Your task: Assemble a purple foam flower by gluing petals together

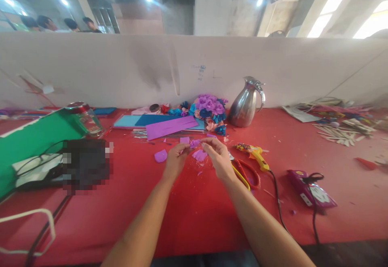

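Between my two hands, above the red table, is a small crinkled purple paper piece [195, 143]. My left hand [177, 159] pinches its left side between thumb and fingertips. My right hand [218, 157] is closed in a pinch at its right edge, the fingertips partly blurred. Just below lies a fanned purple paper petal [199, 155] on the table. A rounded purple petal [160, 156] rests left of my left hand, and a small purple square [184, 140] is behind it. Beyond my hands, a long purple paper strip [171, 128] lies across blue sheets [127, 121].
Scissors [256, 176] with red and yellow handles and a yellow glue gun [260, 158] lie right of my hands. Paper flowers [209, 105] and a steel jug [245, 105] stand behind. A glass jar [86, 119] is left; a magenta box [312, 190] with a cord is right.
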The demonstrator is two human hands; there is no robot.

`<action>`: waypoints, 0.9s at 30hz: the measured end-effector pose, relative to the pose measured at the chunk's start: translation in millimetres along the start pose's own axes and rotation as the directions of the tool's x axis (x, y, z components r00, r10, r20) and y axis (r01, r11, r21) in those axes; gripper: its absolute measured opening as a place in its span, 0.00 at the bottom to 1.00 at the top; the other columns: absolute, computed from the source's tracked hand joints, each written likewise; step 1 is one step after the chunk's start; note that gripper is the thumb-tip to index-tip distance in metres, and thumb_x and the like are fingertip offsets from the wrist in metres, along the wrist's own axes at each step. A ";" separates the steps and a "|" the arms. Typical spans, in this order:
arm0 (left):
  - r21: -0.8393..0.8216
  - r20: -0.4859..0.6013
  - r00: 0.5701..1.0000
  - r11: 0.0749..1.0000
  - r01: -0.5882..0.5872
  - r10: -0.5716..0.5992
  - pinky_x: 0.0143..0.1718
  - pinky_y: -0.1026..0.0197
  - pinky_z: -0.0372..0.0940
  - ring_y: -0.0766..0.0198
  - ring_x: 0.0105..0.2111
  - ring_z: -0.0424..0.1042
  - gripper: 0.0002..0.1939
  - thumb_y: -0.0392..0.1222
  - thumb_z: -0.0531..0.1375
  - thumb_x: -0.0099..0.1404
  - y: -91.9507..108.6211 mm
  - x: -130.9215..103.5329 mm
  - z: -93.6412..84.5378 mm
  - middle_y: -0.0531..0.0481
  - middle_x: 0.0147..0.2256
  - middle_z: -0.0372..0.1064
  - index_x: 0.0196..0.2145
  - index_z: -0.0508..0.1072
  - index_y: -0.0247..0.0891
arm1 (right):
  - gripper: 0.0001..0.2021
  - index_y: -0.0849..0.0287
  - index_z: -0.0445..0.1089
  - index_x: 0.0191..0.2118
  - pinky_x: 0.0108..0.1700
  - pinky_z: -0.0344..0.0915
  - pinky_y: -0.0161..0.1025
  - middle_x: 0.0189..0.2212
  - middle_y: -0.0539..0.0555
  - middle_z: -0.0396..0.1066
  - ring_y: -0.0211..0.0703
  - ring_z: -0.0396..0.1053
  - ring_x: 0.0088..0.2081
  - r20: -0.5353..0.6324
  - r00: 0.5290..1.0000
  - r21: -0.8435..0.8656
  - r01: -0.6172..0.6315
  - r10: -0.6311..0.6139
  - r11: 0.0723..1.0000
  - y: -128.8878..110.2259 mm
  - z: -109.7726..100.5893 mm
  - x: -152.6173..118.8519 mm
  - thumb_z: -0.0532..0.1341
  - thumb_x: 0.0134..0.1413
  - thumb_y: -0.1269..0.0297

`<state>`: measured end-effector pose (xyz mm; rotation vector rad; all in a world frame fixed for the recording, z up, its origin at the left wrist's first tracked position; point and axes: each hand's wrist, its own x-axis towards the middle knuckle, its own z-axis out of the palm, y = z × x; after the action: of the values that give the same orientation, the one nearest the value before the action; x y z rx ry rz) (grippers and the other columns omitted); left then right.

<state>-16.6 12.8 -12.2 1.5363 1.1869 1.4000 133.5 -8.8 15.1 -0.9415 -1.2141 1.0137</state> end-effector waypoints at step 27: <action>0.069 0.106 0.980 0.982 -0.176 0.168 0.37 0.59 0.66 0.60 0.33 0.73 0.07 0.43 0.61 0.58 -11.8 -1.0 3.6 0.48 0.31 0.76 0.30 0.78 0.40 | 0.08 0.58 0.69 0.22 0.30 0.56 0.34 0.20 0.47 0.67 0.36 0.60 0.25 0.025 0.991 -0.073 -0.132 0.134 0.989 1.4 -0.7 4.3 0.58 0.42 0.60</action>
<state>-14.8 15.8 -24.1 1.7789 1.0810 1.3830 134.3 -4.3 14.9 -1.0783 -1.2317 1.0983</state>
